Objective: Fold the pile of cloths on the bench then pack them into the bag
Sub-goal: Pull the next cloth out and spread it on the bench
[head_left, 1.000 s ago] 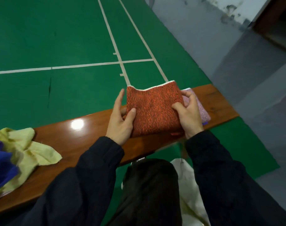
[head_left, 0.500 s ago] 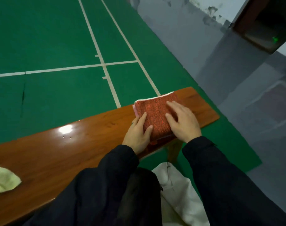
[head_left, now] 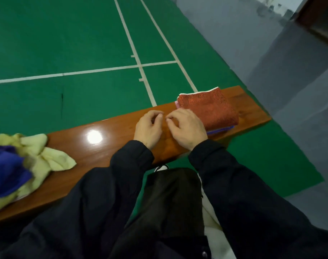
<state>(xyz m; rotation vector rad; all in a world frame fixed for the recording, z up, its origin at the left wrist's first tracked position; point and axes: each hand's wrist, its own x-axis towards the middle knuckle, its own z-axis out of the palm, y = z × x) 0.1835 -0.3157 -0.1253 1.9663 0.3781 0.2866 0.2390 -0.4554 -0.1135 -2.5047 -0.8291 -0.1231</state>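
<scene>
Two bare hands hover over a wooden bench, a folded stack to their right and a loose pile at the left edge of the frame.

The left hand and right hand sit side by side at centre frame, fingers loosely curled and holding nothing; whether they touch the wood cannot be told. Right of centre, one folded red cloth lies on top of the stack, just beside the right hand; under it only thin pink and purple edges show, so the count beneath is unclear. At lower left, one crumpled yellow cloth and one blue cloth lie heaped together, both cut off by the frame edge. Along the lower edge, a pale bag shows only in part, hidden by the dark sleeves and leg.
</scene>
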